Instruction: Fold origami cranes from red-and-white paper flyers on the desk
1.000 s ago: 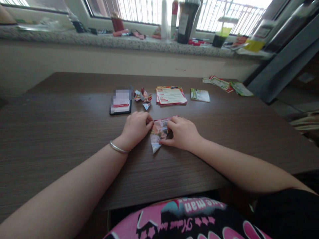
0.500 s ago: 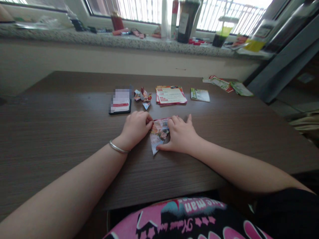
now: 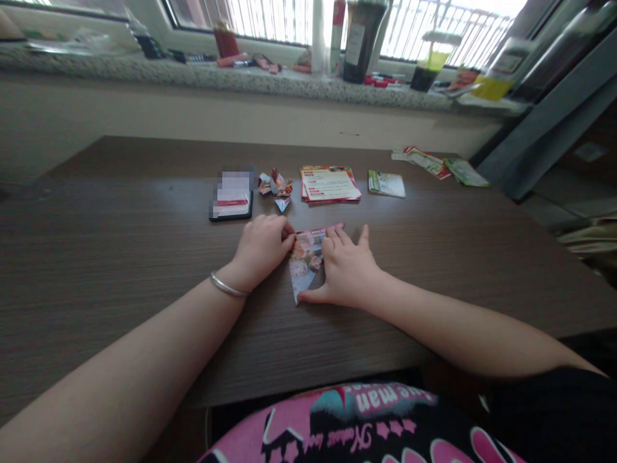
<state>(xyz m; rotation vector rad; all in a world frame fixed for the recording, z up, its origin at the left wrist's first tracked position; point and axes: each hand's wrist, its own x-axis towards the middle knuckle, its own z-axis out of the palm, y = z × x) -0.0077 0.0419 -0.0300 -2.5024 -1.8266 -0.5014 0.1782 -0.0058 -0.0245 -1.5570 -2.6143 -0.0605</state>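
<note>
A folded piece of printed paper (image 3: pixel 305 263), pointed toward me, lies on the dark wooden table (image 3: pixel 120 257). My left hand (image 3: pixel 260 247), with a silver bangle on the wrist, is curled and pinches the paper's upper left edge. My right hand (image 3: pixel 348 267) lies flat on the paper's right side, fingers stretched out and the thumb running along its lower edge to the tip.
Behind my hands lie a phone (image 3: pixel 232 196), a small folded paper figure (image 3: pixel 277 186), a stack of red and white leaflets (image 3: pixel 330 184) and a green card (image 3: pixel 386 184). More leaflets (image 3: pixel 436 164) sit at the far right. Bottles and clutter line the windowsill (image 3: pixel 270 80).
My right hand has flattened out and slid toward me along the paper's right side, its thumb moving down to the tip. My left hand has stayed in place.
</note>
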